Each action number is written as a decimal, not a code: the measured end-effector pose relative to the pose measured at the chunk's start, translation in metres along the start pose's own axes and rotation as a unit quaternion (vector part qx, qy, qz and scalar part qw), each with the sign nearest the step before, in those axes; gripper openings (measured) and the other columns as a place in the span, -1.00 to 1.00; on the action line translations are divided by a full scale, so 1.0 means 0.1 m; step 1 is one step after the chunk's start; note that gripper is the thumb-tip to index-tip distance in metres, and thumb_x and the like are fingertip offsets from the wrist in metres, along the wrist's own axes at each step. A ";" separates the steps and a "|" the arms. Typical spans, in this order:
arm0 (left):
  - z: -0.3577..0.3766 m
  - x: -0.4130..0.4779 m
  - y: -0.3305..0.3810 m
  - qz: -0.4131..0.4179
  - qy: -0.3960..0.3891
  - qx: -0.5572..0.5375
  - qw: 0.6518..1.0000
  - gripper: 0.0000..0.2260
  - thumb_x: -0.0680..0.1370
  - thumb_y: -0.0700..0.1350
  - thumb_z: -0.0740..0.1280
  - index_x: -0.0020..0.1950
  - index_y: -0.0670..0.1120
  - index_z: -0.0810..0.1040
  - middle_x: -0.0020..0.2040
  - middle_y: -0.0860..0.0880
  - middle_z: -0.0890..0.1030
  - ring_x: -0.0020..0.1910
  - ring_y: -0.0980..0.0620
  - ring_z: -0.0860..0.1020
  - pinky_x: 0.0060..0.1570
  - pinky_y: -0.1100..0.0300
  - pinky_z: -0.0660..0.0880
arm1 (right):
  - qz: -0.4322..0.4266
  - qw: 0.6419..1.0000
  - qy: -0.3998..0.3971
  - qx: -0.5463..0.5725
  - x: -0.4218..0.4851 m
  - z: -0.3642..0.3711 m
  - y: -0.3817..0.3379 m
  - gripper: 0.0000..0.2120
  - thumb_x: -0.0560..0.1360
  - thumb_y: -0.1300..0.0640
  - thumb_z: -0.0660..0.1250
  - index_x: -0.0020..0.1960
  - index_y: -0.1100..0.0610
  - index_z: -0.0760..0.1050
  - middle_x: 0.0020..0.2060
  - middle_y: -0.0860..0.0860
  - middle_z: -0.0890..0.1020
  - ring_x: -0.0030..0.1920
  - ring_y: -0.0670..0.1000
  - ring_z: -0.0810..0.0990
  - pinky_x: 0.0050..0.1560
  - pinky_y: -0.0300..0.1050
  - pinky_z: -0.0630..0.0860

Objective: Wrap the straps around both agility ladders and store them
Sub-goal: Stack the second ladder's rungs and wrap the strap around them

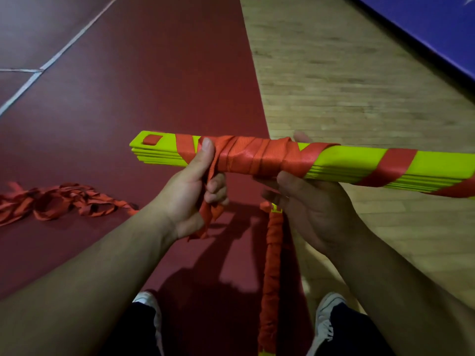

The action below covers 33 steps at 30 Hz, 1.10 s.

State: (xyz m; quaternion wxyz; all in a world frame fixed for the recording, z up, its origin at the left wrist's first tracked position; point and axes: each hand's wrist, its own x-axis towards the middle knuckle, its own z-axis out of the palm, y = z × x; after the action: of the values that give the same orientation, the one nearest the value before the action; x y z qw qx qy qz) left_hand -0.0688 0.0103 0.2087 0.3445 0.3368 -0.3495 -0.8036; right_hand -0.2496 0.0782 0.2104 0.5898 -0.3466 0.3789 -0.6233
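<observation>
Left hand (190, 199): under the left end of the held ladder (359, 158), fingers curled round the strap tail (208, 219), thumb pressed up against the wraps.
Right hand (311, 209): under the middle of the held ladder, palm cupping it from below, one fingertip showing over its far edge; clamped on the stack.
Held ladder: flat yellow-green rungs stacked into one bar, level at about waist height, with the red strap (252, 155) wound thick near the left hand and spiralled thinly toward the right end.
Strap tail: short, hanging below the held ladder out of the left fist; probably the last bit to tuck.
Handling: rungs look stiff, light and smooth, so the stack may slide apart unless it is squeezed across the wraps; webbing is soft and limp and likely holds only under tension.
Second ladder (270, 278): on the floor right below the held ladder, between the shoes (326, 312), already bound in red.
Loose straps (59, 201): a tangled red heap on the dark red mat (154, 86), below and well left of the held ladder; whose they are I cannot tell.
Wood floor (347, 86): beyond the held ladder's right half, with a blue mat (424, 29) at its far edge.
</observation>
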 end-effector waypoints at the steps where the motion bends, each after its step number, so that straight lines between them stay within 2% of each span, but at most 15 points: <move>1: -0.01 0.00 0.00 -0.008 -0.008 0.007 1.000 -0.47 0.38 0.37 0.17 -0.55 -0.03 0.32 -0.62 0.05 0.22 -0.59 0.11 0.20 -0.33 0.20 0.25 | -0.005 1.000 -0.008 0.018 0.00 0.00 0.00 -0.09 0.20 0.01 0.65 0.47 -0.08 0.34 0.14 0.11 0.61 0.18 0.20 0.60 0.01 -0.04 0.61; 3: -0.01 -0.01 -0.01 -0.016 -0.018 0.026 0.999 -0.45 0.37 0.39 0.14 -0.55 -0.05 0.30 -0.62 0.03 0.21 -0.59 0.10 0.20 -0.31 0.18 0.25 | -0.006 0.999 -0.012 0.050 0.01 0.00 0.00 -0.16 0.18 0.02 0.67 0.40 -0.11 0.42 0.15 0.09 0.58 0.18 0.16 0.57 0.02 -0.03 0.61; 6: 0.01 0.00 -0.02 -0.009 -0.005 0.047 0.999 -0.47 0.37 0.39 0.14 -0.53 -0.04 0.37 -0.60 0.03 0.27 -0.58 0.09 0.22 -0.34 0.19 0.29 | -0.003 0.998 0.005 0.062 0.03 -0.01 -0.01 -0.20 0.14 0.03 0.70 0.32 0.00 0.48 0.09 0.07 0.62 0.07 0.08 0.64 0.00 -0.03 0.62; 9: 0.01 0.02 -0.05 0.009 0.020 0.062 0.998 -0.46 0.38 0.42 0.18 -0.28 -0.08 0.48 -0.54 -0.01 0.35 -0.59 0.08 0.25 -0.35 0.13 0.17 | -0.007 0.998 0.040 0.047 0.05 -0.02 0.01 -0.20 0.11 -0.01 0.71 0.30 0.02 0.51 0.06 0.08 0.66 0.06 0.09 0.66 0.02 -0.02 0.62; 11: 0.00 0.04 -0.08 0.013 0.035 0.120 0.992 -0.38 0.40 0.47 0.14 -0.10 -0.10 0.51 -0.49 -0.07 0.38 -0.58 0.04 0.28 -0.38 0.14 0.17 | -0.011 0.998 0.057 0.040 0.05 -0.03 0.02 -0.17 0.12 0.00 0.70 0.33 0.08 0.47 0.07 0.09 0.65 0.08 0.11 0.65 0.04 -0.01 0.61; 13: 0.00 0.04 -0.09 -0.005 0.049 0.170 0.984 -0.29 0.38 0.50 0.09 -0.09 -0.13 0.60 -0.48 -0.10 0.40 -0.57 0.00 0.29 -0.47 0.22 0.22 | -0.016 0.997 0.070 0.039 0.04 -0.04 0.00 -0.15 0.16 0.07 0.68 0.38 0.15 0.43 0.08 0.10 0.64 0.07 0.11 0.65 0.03 -0.02 0.62; 15: 0.02 0.04 -0.07 -0.021 0.058 0.184 0.981 -0.19 0.37 0.50 0.08 -0.02 -0.22 0.66 -0.49 -0.11 0.41 -0.56 -0.01 0.32 -0.51 0.24 0.28 | -0.023 0.996 0.072 0.037 0.03 -0.03 -0.01 -0.23 0.21 0.14 0.64 0.36 0.18 0.44 0.06 0.10 0.63 0.07 0.11 0.64 0.01 -0.04 0.62; 17: 0.03 0.04 -0.07 -0.025 0.074 0.186 0.979 -0.16 0.37 0.49 0.10 0.02 -0.28 0.63 -0.50 -0.08 0.46 -0.52 -0.03 0.37 -0.47 0.23 0.34 | -0.028 0.996 0.074 0.030 0.02 -0.03 -0.01 -0.38 0.24 0.17 0.61 0.26 0.10 0.49 0.03 0.09 0.64 0.08 0.13 0.63 0.01 -0.05 0.62; 20: -0.01 0.06 -0.10 -0.017 0.117 0.237 0.964 -0.30 0.48 0.43 0.12 -0.12 -0.21 0.63 -0.46 -0.08 0.52 -0.44 -0.07 0.47 -0.32 0.18 0.39 | -0.032 0.994 0.100 0.008 0.03 -0.03 0.00 -0.38 0.24 0.15 0.61 0.26 0.16 0.51 0.02 0.09 0.63 0.09 0.13 0.62 0.02 -0.05 0.61; 23: -0.06 0.09 -0.11 0.007 0.165 0.279 0.946 -0.49 0.62 0.23 0.18 -0.22 -0.17 0.61 -0.41 -0.11 0.56 -0.39 -0.08 0.53 -0.23 0.13 0.39 | -0.044 0.992 0.118 -0.010 0.05 -0.08 0.03 -0.32 0.32 0.25 0.56 0.39 0.24 0.43 0.10 0.11 0.62 0.12 0.10 0.63 0.10 -0.01 0.59; 25: -0.11 0.13 -0.12 0.047 0.189 0.311 0.930 -0.60 0.64 0.11 0.23 -0.18 -0.18 0.58 -0.38 -0.09 0.59 -0.41 -0.04 0.55 -0.27 0.18 0.44 | -0.057 0.991 0.121 -0.030 0.06 -0.10 0.06 -0.25 0.25 0.13 0.64 0.38 0.18 0.45 0.22 0.17 0.60 0.24 0.16 0.60 0.26 0.11 0.54; 28: -0.20 0.18 -0.17 0.116 0.221 0.371 0.894 -0.69 0.63 0.07 0.26 -0.18 -0.12 0.49 -0.37 -0.03 0.64 -0.36 -0.07 0.62 -0.15 0.02 0.54 | -0.066 0.990 0.115 -0.039 0.06 -0.08 0.09 -0.06 0.16 -0.04 0.70 0.41 0.24 0.42 0.34 0.25 0.53 0.34 0.21 0.54 0.40 0.23 0.43; 30: -0.22 0.18 -0.17 0.134 0.238 0.406 0.872 -0.69 0.61 0.09 0.25 -0.21 -0.09 0.50 -0.34 -0.04 0.65 -0.31 -0.09 0.63 -0.10 -0.01 0.53 | -0.056 0.991 0.114 -0.030 0.06 -0.08 0.09 -0.06 0.17 0.03 0.69 0.43 0.30 0.38 0.29 0.23 0.55 0.31 0.18 0.56 0.32 0.13 0.51; 33: -0.21 0.15 -0.15 0.137 0.257 0.455 0.842 -0.65 0.65 0.03 0.22 -0.18 -0.20 0.52 -0.30 -0.16 0.58 -0.31 -0.08 0.47 -0.23 0.06 0.39 | -0.052 0.991 0.118 -0.018 0.06 -0.07 0.06 -0.06 0.16 0.09 0.67 0.42 0.35 0.36 0.17 0.17 0.58 0.18 0.11 0.60 0.08 -0.07 0.59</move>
State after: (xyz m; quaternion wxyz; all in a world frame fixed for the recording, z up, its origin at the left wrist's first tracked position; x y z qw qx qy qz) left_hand -0.0649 -0.0008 0.1816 0.3362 0.5987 -0.6175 -0.3836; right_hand -0.2530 0.0722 0.2015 0.5013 -0.3003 0.4380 -0.6832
